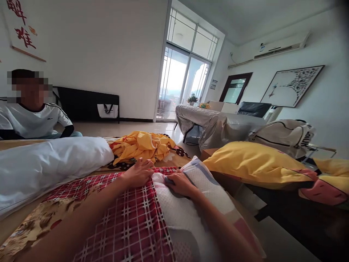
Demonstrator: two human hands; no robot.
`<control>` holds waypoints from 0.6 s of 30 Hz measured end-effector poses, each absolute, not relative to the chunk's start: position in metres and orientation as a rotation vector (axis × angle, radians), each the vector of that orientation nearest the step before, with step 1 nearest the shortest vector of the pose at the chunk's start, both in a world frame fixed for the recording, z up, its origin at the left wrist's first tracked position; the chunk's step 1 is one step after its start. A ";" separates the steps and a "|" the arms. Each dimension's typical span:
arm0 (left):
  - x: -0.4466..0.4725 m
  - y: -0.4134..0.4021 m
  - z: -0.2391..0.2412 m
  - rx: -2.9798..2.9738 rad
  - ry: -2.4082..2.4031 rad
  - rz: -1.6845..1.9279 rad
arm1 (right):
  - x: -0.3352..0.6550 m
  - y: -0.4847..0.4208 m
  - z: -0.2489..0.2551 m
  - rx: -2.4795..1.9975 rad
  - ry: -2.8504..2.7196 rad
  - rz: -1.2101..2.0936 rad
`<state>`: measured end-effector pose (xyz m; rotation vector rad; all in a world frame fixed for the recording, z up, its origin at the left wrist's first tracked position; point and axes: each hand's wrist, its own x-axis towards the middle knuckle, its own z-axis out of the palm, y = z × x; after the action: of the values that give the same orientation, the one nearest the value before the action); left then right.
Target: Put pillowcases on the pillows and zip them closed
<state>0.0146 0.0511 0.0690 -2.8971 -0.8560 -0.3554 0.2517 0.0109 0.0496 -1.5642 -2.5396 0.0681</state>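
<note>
A red plaid pillowcase [124, 214] lies across the middle, its hemmed edge over a white patterned pillow [174, 214]. My left hand [138, 173] is closed at the far part of that edge, fingers curled on the plaid fabric. Beside it on the right, my right hand [180, 183] grips a bunched grey and white fold of the pillow, thumb pressed into it. Part of the pillow's left side is hidden beneath the plaid. The fingertips of both hands are partly out of sight.
A white pillow [57, 160] lies left, with crumpled yellow fabric [141, 143] beyond my hands. Another yellow pillow [253, 163] rests on the right near a beige bag [283, 134]. A person [35, 116] sits at far left. A covered table [218, 120] stands behind.
</note>
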 end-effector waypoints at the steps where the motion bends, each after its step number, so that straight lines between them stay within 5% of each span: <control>1: 0.015 0.055 0.072 -2.893 -0.857 -0.373 | 0.245 0.008 0.052 -1.560 -2.535 0.041; 12: 0.045 0.052 0.046 -2.947 -1.000 -0.538 | 0.201 0.020 0.033 -1.577 -2.420 -0.115; 18: 0.015 -0.013 0.047 -3.010 -0.957 -0.678 | 0.263 -0.075 0.030 -1.186 -2.559 -0.128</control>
<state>0.0146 -0.0133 0.0467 -3.0103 -0.9566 -0.6780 0.2628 -0.0751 0.0300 -1.1862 -2.5586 -0.1278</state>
